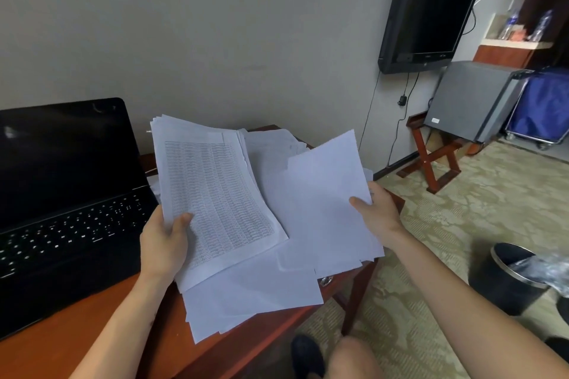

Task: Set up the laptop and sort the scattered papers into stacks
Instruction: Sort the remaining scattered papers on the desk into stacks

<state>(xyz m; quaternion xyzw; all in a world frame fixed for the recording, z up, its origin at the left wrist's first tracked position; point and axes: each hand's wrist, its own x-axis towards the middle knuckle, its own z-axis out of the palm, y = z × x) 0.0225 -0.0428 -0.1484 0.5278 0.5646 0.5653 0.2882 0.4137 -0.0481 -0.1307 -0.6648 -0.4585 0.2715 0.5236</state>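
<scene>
Two bundles of paper held up at the centre of the frame, one in each of the hands. In the left hand (pixel 164 243), at lower centre-left, a thick printed stack (pixel 215 194) with a dense table on the top sheet: thumb pressed on the face near the lower left corner, fingers curled behind, so a firm pinch. In the right hand (pixel 377 212), right of centre, a thinner bundle of blank sheets (pixel 329 194), pinched at its right edge, thumb on top.

Both bundles lifted and tilted, long axes running from the lower frame up toward the wall, the printed one leaning to upper left, the blank one to upper right. Inner edges close together at centre; cannot tell whether touching.

Under and between them, loose papers (pixel 252 292) lying fanned on the right end of the worktop (pixel 77 332), some reaching past its front edge at lower centre. Laptop (pixel 67 194) open at the left of the frame, screen dark, just beside the left hand; seemingly set up already.

Judged as the sorting step, and far from finished. Probably next: laying one bundle down as a stack. Bare wood only at lower left, in front of the laptop, nearer to the left hand; the loose heap directly below both hands, a little nearer to the right one. Possible risk: overhanging sheets sliding to the floor.
</scene>
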